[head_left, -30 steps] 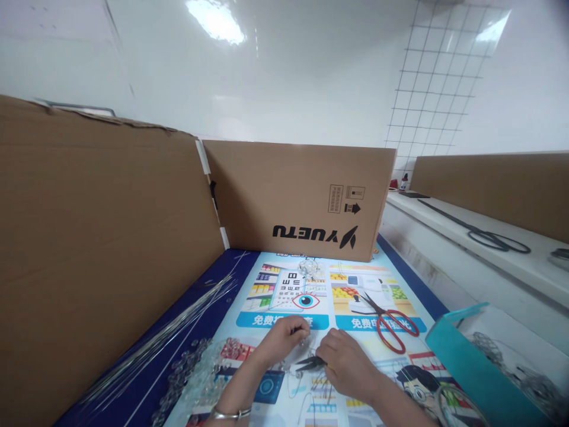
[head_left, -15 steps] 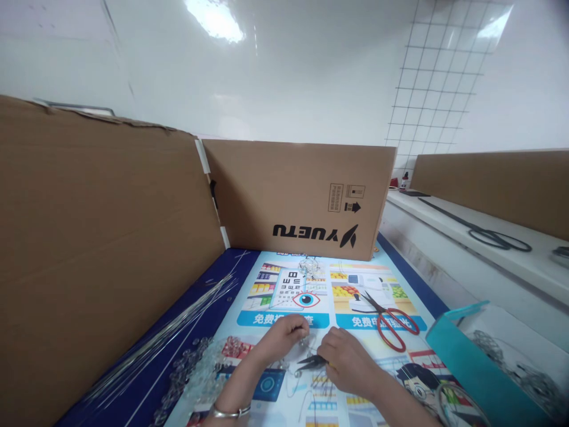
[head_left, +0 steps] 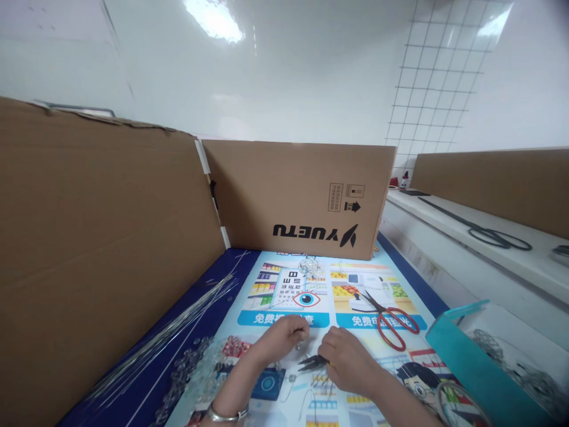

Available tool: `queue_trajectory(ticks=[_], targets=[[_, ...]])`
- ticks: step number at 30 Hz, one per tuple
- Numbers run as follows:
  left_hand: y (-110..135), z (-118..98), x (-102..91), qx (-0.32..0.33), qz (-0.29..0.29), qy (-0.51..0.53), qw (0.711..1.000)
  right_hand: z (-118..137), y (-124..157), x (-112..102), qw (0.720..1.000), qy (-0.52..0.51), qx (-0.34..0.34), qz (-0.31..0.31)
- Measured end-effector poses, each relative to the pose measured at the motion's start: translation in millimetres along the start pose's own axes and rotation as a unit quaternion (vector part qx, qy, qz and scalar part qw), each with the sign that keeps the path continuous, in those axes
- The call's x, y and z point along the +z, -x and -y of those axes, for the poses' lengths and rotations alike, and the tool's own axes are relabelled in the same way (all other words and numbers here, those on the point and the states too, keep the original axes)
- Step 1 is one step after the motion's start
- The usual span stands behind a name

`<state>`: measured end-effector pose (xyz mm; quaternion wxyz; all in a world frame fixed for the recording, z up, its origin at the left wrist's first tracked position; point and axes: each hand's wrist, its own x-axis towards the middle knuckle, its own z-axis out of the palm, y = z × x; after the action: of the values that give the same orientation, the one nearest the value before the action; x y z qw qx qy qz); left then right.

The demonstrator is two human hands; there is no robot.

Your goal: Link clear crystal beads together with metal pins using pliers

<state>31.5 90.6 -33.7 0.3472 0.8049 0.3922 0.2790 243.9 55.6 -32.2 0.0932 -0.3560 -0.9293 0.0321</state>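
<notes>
My left hand (head_left: 284,339) is closed in a pinch above the printed mat. A small clear bead (head_left: 299,345) on what looks like thin wire shows just below its fingertips; the rest is hidden in the fingers. Close by on the right, my right hand (head_left: 349,360) is wrapped around a pair of pliers (head_left: 312,363). Their dark pointed jaws stick out to the left, slightly parted, with nothing visible between them. Beneath the jaws, cut wire pieces (head_left: 316,394) lie on the mat. Clear beads (head_left: 208,367) are heaped left of my left forearm.
Red-handled scissors (head_left: 391,323) lie beyond my right hand. A teal box (head_left: 480,362) of wire coils stands at right. Long straight wires (head_left: 164,338) lie along the left, beside a cardboard wall (head_left: 98,249). A wire-and-bead piece (head_left: 310,267) rests near the back carton (head_left: 293,196).
Both hands stay almost in place. The thin wire and bead under my left fingertips have shifted, and the wire that showed between the hands is now harder to see.
</notes>
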Motion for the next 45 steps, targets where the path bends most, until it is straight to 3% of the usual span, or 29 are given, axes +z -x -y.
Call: queue_trajectory(ticks=[7,15,26,37,45], targets=[[1,7,0.1,-0.028,-0.006,0.034,0.999,-5,-1,5,1.000,-0.015,0.005,-0.021],[0,12,-0.6,-0.034,-0.021,0.047,0.998,-13,0,10,0.996,-0.003,0.072,-0.047],[-1,12,1.5,-0.033,-0.034,0.047,0.998,-7,-4,4,0.988,0.024,0.147,-0.024],[-1,7,2.5,-0.032,-0.029,0.036,0.998,-4,-5,-1,0.987,0.031,0.157,0.012],[6,11,-9.1,-0.048,-0.022,-0.006,0.999,-5,-4,-2,0.986,0.046,0.160,0.005]])
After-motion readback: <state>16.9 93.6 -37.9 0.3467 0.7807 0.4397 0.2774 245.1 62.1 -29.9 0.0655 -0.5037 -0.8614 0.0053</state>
